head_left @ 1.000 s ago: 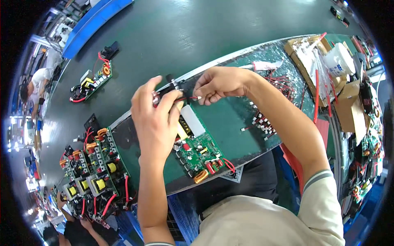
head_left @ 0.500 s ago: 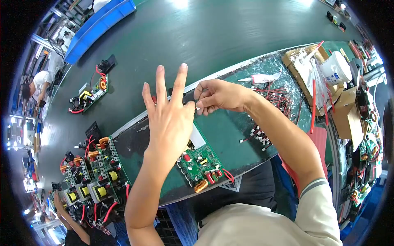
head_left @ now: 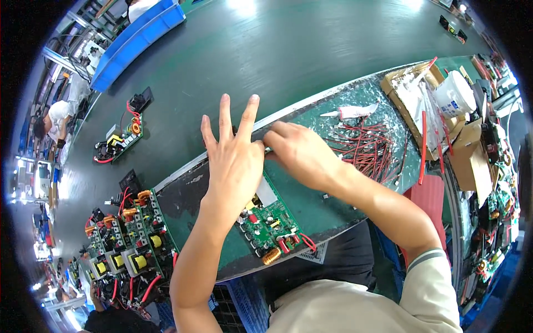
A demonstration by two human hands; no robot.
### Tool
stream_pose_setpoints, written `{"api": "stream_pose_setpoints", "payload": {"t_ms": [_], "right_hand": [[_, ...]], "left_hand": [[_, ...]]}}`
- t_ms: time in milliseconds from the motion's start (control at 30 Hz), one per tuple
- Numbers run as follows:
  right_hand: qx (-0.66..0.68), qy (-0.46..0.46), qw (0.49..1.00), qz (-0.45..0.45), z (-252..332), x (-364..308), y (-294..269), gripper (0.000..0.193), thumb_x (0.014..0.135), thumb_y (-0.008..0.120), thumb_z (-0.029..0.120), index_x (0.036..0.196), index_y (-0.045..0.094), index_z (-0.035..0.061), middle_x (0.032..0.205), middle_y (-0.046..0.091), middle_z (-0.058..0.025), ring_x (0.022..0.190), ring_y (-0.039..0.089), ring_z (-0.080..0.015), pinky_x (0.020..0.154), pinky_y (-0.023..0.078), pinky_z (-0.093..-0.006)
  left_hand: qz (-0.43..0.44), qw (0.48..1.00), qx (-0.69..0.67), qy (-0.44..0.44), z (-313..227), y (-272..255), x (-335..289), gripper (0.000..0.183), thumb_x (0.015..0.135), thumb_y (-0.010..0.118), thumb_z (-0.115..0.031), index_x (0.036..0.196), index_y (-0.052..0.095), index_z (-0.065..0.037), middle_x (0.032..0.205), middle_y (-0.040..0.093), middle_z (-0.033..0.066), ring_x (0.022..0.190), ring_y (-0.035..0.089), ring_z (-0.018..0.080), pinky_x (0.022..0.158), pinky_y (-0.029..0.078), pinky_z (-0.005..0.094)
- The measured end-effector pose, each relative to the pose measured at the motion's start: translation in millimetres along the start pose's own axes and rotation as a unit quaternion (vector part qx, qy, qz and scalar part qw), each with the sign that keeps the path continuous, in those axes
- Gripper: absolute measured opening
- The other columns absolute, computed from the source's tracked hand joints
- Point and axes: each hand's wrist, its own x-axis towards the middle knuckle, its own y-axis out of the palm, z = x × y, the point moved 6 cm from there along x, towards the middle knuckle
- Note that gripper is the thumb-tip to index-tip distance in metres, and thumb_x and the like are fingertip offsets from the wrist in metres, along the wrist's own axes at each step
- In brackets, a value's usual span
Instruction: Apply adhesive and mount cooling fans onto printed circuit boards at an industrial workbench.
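Note:
My left hand [head_left: 236, 161] is over the far end of a green circuit board [head_left: 276, 221]. Three of its fingers point up and apart, while the thumb and forefinger meet in a pinch. My right hand [head_left: 302, 151] is beside that pinch, palm down, its fingers bent together and mostly hidden. Whatever sits between the fingertips of the two hands is too small and covered to make out. On the board, a copper coil [head_left: 271, 256], red parts and a red wire loop show at the near end; my left hand covers its far left part.
Several populated boards [head_left: 130, 244] stand at the left. Red-black wires [head_left: 371, 150] and a white tube [head_left: 355, 111] lie to the right, near a cardboard box [head_left: 408, 100] and a white tub [head_left: 455, 94]. Another board [head_left: 123, 136] and a blue bin [head_left: 136, 47] are beyond the bench edge.
My right hand has turned palm down and moved in closer to the left fingertips, uncovering more of the wires. My left hand has shifted slightly right and down, still pinching.

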Motion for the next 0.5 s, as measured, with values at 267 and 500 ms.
{"api": "stream_pose_setpoints", "payload": {"t_ms": [267, 500], "right_hand": [[-0.02, 0.014, 0.999, 0.027, -1.9, -6.2, 10.9, 0.01, 0.078, 0.06, 0.008, 0.084, 0.059, 0.0001, 0.086, 0.061, -0.017, 0.085, 0.064, -0.035, 0.079, 0.053, -0.0436], [0.146, 0.147, 0.978, 0.015, -18.9, 2.9, 21.0, 0.011, 0.081, 0.068, 0.009, 0.085, 0.068, -0.0014, 0.078, 0.069, -0.0186, 0.076, 0.067, -0.0379, 0.07, 0.054, -0.0425]], "left_hand": [[0.024, 1.0, -0.007, 0.009, 1.4, 4.1, -1.6, 0.008, 0.076, 0.066, -0.006, 0.071, 0.07, -0.001, 0.153, 0.037, 0.0119, 0.145, 0.022, 0.0431, 0.112, 0.017, 0.0688], [0.045, 0.999, 0.002, 0.024, 3.8, 2.3, -0.9, 0.006, 0.072, 0.067, -0.002, 0.075, 0.071, -0.002, 0.15, 0.04, 0.0154, 0.144, 0.024, 0.0432, 0.111, 0.019, 0.0697]]}}
